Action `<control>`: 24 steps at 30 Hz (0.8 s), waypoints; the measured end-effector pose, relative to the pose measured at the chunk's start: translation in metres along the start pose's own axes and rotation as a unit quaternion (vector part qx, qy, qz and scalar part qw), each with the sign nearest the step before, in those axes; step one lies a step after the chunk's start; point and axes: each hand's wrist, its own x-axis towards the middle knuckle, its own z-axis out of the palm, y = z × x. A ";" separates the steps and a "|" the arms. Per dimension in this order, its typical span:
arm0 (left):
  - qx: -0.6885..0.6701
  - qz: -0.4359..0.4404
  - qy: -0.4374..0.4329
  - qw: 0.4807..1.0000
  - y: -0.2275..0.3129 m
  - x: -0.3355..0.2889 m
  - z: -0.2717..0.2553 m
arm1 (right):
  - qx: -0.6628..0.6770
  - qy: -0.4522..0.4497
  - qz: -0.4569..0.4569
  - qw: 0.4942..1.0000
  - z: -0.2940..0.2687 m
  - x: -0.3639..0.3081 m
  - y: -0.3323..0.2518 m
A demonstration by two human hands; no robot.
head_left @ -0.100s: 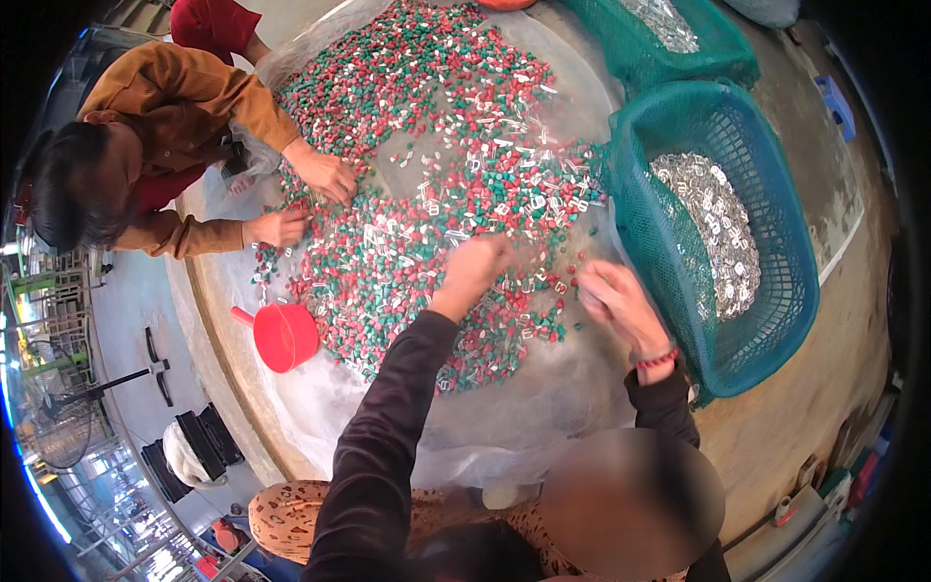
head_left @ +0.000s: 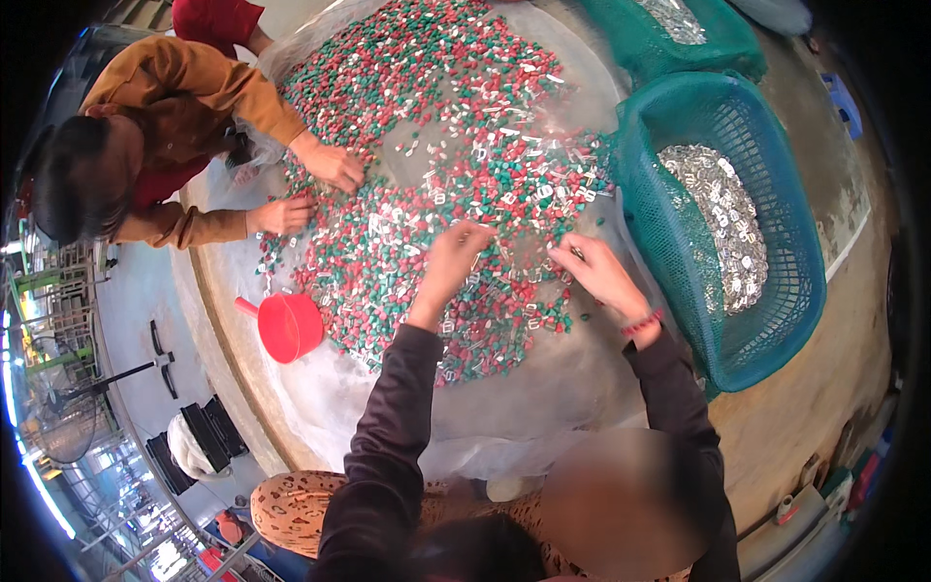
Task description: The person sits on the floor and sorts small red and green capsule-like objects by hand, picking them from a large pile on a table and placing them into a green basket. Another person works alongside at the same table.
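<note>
A wide heap of small red and green stones (head_left: 359,320), mixed with silvery metal buckle-like pieces (head_left: 441,197), covers the pale sheet in front of me. My left hand (head_left: 456,260) hovers over the middle of the heap. Its fingers are drawn together, and what is in them is too small to make out. Near the heap's right edge is my right hand (head_left: 599,274), thumb and fingers pinched; whatever it holds is hidden. A red bracelet circles that wrist. The two hands are apart, fingertips facing each other.
At right stands a blue-green basket (head_left: 790,320) draped with green netting, with many silvery metal pieces (head_left: 722,213) inside. Another netted container (head_left: 722,53) is behind it. A red dipper (head_left: 291,328) sits at left. Across the heap, a co-worker (head_left: 175,107) has both hands in the stones.
My left hand has shifted a little left. My right hand has moved left and slightly farther away, turning inward. The co-worker's hands stay at the heap's left side.
</note>
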 end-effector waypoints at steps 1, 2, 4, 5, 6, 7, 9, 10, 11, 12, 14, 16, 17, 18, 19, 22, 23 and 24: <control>-0.247 -0.093 -0.050 0.963 0.002 -0.007 -0.014 | -0.076 0.004 -0.027 0.997 0.007 0.009 0.007; -0.460 -0.190 -0.087 0.863 0.003 -0.019 -0.026 | -0.149 0.005 -0.053 0.987 0.014 0.010 0.012; -0.501 -0.189 -0.086 0.840 0.008 -0.039 -0.027 | -0.348 -0.054 -0.046 0.935 0.023 0.006 0.021; -0.499 -0.194 -0.108 0.838 0.009 -0.043 -0.030 | -0.383 -0.058 -0.053 0.920 0.027 0.005 0.024; -0.498 -0.198 -0.132 0.834 0.009 -0.044 -0.032 | -0.419 -0.061 -0.059 0.904 0.029 0.004 0.027; -0.480 -0.225 -0.162 0.832 0.007 -0.042 -0.034 | -0.442 -0.094 -0.051 0.891 0.029 0.002 0.029; -0.201 -0.145 -0.122 0.961 0.001 -0.040 -0.012 | -0.403 -0.102 -0.002 0.910 0.030 -0.002 0.032; -0.063 -0.060 -0.096 0.992 -0.004 -0.036 0.003 | -0.385 -0.106 0.031 0.916 0.028 -0.005 0.032; 0.087 0.013 -0.050 0.995 -0.009 -0.032 0.018 | -0.339 -0.094 0.083 0.932 0.030 -0.008 0.030; 0.275 -0.007 -0.068 0.959 -0.012 -0.027 0.030 | -0.137 0.044 0.004 0.990 0.031 -0.014 0.026; 0.478 -0.041 -0.097 0.872 -0.015 -0.017 0.053 | 0.489 0.016 0.179 0.854 0.022 -0.037 0.014; 0.503 0.001 -0.147 0.852 -0.012 -0.009 0.067 | 0.723 -0.036 0.096 0.684 -0.001 -0.065 -0.003; 0.530 0.033 -0.151 0.834 -0.011 -0.010 0.074 | 0.749 -0.057 0.047 0.658 -0.013 -0.078 -0.012; 0.556 0.049 -0.149 0.816 -0.009 -0.006 0.077 | 0.735 -0.090 0.027 0.671 -0.027 -0.091 -0.021; 0.555 0.072 -0.129 0.819 -0.009 0.004 0.079 | 0.726 -0.104 0.035 0.679 -0.040 -0.097 -0.028; 0.546 0.091 -0.094 0.827 -0.024 -0.001 0.071 | 0.599 0.011 0.093 0.795 -0.048 -0.111 -0.031; 0.496 0.074 -0.078 0.862 -0.030 0.000 0.062 | 0.579 0.042 0.143 0.801 -0.045 -0.106 -0.024; 0.430 0.049 -0.046 0.901 -0.035 0.000 0.051 | 0.542 0.079 0.156 0.822 -0.037 -0.102 -0.016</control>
